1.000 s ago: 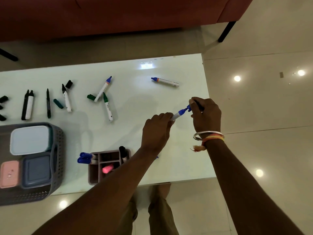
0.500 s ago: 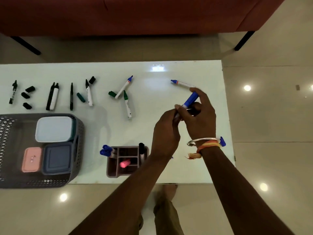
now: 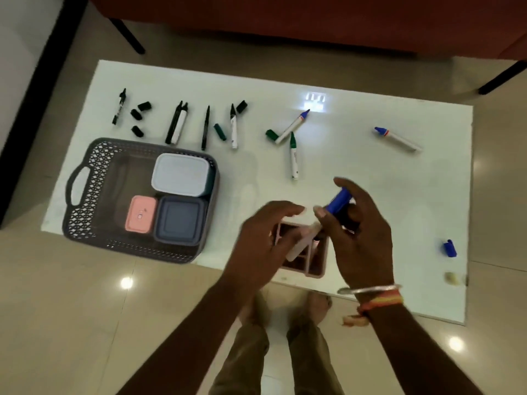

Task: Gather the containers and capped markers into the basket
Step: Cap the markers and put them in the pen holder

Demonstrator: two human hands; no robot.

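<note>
Right hand: the right hand (image 3: 358,238), at 5 o'clock of the white glossy rectangular table (image 3: 356,166), wears a thin silver metal bangle (image 3: 370,289) and an orange thread band (image 3: 382,302); it is clenched round the blue-capped white plastic marker (image 3: 338,201), whose cap points toward 1 o'clock.
Left hand: the left hand (image 3: 265,240) sits at 9 o'clock of the right one, fingers loosely curled; the marker's pale barrel passes beside its fingertips, and blur hides whether it grips or merely touches.
Organiser: a dusty-pink plastic compartment organiser (image 3: 310,269) lies under both hands at the near table edge.
Basket: the grey perforated plastic basket (image 3: 94,192) stands at 9 o'clock of the hands, holding a pale blue lidded box (image 3: 181,173), a small pink lidded box (image 3: 141,213) and a dark grey-blue lidded box (image 3: 179,219).
Loose cap: a blue plastic cap (image 3: 450,248) lies at 3 o'clock.
Far row: a green-tipped white marker (image 3: 293,156), a blue-tipped white marker (image 3: 293,125), another blue-tipped marker with a red band (image 3: 397,139), and black markers with loose black caps (image 3: 141,118) toward 10 o'clock.
</note>
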